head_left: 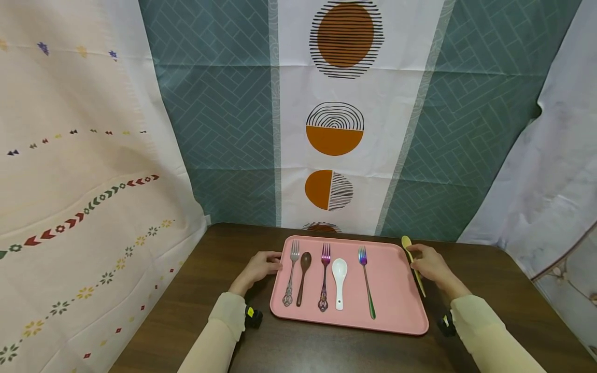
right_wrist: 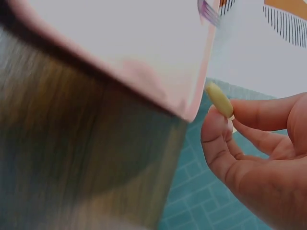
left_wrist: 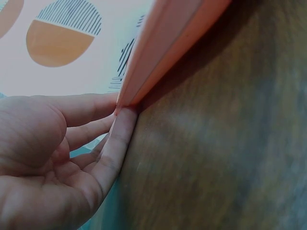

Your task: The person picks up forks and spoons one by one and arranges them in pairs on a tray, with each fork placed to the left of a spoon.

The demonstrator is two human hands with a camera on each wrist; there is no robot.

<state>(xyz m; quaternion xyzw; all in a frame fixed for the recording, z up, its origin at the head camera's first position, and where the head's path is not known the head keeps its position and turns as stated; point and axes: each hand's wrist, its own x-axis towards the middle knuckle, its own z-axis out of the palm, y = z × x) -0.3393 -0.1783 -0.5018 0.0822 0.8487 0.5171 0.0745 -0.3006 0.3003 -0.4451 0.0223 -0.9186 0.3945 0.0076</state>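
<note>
A pink tray (head_left: 396,300) lies on the table, its left rim between the thumb and fingers of my left hand (head_left: 262,267). In the left wrist view those fingertips meet right at the tray's edge (left_wrist: 158,52). Beyond the tray's right rim, my right hand (head_left: 432,267) pinches a yellow spoon (head_left: 406,242) by its handle, which slants along that side. On the tray, from left to right, lie a silver fork (head_left: 289,290), a dark brown spoon (head_left: 305,260), a purple fork (head_left: 324,274), a white soup spoon (head_left: 339,269) and a rainbow fork with a green handle (head_left: 368,290).
The dark wooden table (head_left: 186,311) extends around the tray on every side. Behind it hangs a green and white patterned curtain (head_left: 224,129). Pale cloths hang at the left (head_left: 84,181) and right (head_left: 550,197).
</note>
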